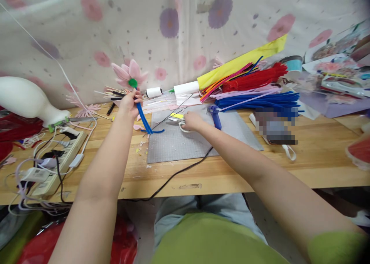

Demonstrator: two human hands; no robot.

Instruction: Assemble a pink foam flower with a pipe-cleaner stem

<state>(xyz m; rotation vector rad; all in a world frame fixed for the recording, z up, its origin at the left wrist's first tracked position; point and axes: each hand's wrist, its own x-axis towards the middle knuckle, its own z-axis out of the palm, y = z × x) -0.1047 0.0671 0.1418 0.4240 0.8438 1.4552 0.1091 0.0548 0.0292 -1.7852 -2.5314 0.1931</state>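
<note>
My left hand [130, 103] is raised above the wooden table [231, 171] and is shut on a handmade flower [130, 74] with pink petals and a green centre, gripping it just under the head. Its blue pipe-cleaner stem [144, 119] hangs down and curls onto the grey cutting mat [179, 142]. My right hand [193, 121] rests on the mat over a pair of scissors [177, 121] with pale handles, fingers on the handles; whether it grips them is unclear.
Bundles of blue pipe cleaners [260, 100] and red ones [257, 79] lie at the back right beside a yellow paper roll [239, 61]. A blue glue gun [215, 115] sits on the mat. A power strip [58, 160] with cables and a white vase [26, 100] are at left.
</note>
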